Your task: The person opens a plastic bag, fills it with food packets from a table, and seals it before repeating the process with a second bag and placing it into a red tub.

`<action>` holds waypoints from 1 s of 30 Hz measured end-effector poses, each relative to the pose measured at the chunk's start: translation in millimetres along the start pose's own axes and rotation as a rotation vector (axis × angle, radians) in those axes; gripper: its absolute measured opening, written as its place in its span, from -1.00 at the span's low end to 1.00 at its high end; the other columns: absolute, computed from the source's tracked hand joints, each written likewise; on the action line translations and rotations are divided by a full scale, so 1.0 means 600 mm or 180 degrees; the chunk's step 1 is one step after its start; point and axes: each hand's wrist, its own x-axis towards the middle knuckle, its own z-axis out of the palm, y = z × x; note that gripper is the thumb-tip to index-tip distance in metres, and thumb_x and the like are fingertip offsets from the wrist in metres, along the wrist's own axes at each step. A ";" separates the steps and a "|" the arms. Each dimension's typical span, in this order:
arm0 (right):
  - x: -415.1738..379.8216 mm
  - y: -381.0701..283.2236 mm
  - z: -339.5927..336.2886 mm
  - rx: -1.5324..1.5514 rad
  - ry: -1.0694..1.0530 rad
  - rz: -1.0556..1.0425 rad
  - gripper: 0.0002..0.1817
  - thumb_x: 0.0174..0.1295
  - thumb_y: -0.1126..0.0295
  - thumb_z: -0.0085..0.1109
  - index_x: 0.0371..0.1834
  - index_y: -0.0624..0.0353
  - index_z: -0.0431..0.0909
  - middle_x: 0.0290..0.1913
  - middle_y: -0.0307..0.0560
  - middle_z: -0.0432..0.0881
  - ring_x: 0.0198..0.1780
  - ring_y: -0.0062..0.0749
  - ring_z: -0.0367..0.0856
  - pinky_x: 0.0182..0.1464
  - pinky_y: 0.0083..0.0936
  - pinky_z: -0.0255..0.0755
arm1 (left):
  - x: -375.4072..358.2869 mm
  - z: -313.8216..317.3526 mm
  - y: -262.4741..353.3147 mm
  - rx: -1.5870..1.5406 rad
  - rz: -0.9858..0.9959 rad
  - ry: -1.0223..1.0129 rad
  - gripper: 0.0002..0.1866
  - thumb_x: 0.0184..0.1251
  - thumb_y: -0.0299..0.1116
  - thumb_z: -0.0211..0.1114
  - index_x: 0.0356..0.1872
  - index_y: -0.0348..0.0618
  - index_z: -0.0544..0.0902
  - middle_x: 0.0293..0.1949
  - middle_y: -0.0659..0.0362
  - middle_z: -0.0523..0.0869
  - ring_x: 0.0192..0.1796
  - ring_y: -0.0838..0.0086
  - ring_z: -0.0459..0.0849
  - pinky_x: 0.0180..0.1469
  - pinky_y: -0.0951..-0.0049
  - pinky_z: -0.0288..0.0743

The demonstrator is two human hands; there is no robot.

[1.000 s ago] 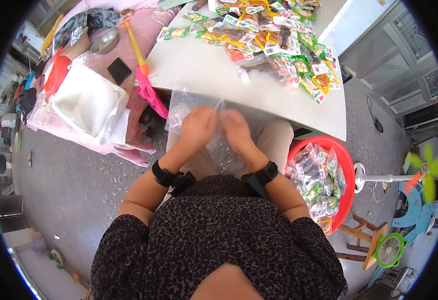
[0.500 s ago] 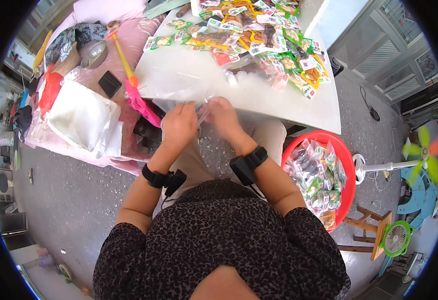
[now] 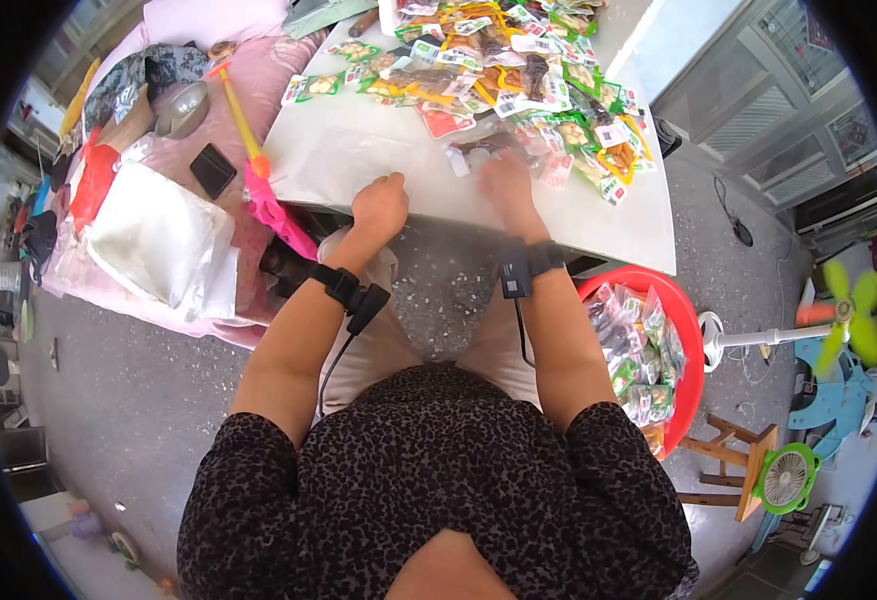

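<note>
On the white rectangular surface (image 3: 358, 150), the left hand (image 3: 380, 205) curls its fingers shut on a clear plastic bag (image 3: 333, 160); right hand (image 3: 506, 182) fingers touch a small sealed snack packet (image 3: 473, 152), grip unclear. Grey speckled floor (image 3: 158, 380) lies below.

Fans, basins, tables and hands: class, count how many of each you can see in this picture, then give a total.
Fans: 2, a tall one and a small green one
Red basin: 1
White table: 1
Hands: 2, left hand and right hand
Total: 6

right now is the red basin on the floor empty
No, the red basin beside the white table holds a heap of snack packets.
</note>
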 end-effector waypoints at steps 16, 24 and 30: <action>0.019 -0.059 0.024 0.1288 -0.0456 0.0680 -0.79 -0.04 0.54 -0.02 -0.27 0.23 0.35 -0.51 -0.18 0.40 -0.52 -0.45 0.44 -0.65 -0.60 0.24 | -0.002 0.001 -0.003 -0.0069 0.0037 0.0116 -0.87 0.01 -0.38 -0.05 -0.46 -0.20 0.41 -0.45 -0.02 0.52 -0.39 0.08 0.51 -0.34 0.15 0.36; 0.030 -0.027 0.039 0.0511 0.0051 0.0355 -0.80 -0.03 0.48 -0.04 -0.29 0.20 0.33 -0.50 -0.17 0.40 -0.51 -0.49 0.44 -0.66 -0.60 0.23 | -0.003 0.005 -0.005 -0.0049 0.0096 0.0164 -0.88 0.00 -0.39 -0.04 -0.46 -0.19 0.41 -0.46 -0.01 0.52 -0.41 0.10 0.51 -0.35 0.16 0.37; 0.010 -0.086 0.014 0.0944 0.0358 0.1140 -0.63 -0.07 0.54 -0.08 -0.11 0.26 0.21 -0.40 -0.02 0.41 -0.54 -0.36 0.46 -0.63 -0.54 0.31 | -0.003 0.003 -0.003 -0.0064 0.0007 0.0110 -0.87 0.01 -0.39 -0.04 -0.44 -0.18 0.42 -0.45 -0.03 0.52 -0.38 0.08 0.50 -0.35 0.13 0.36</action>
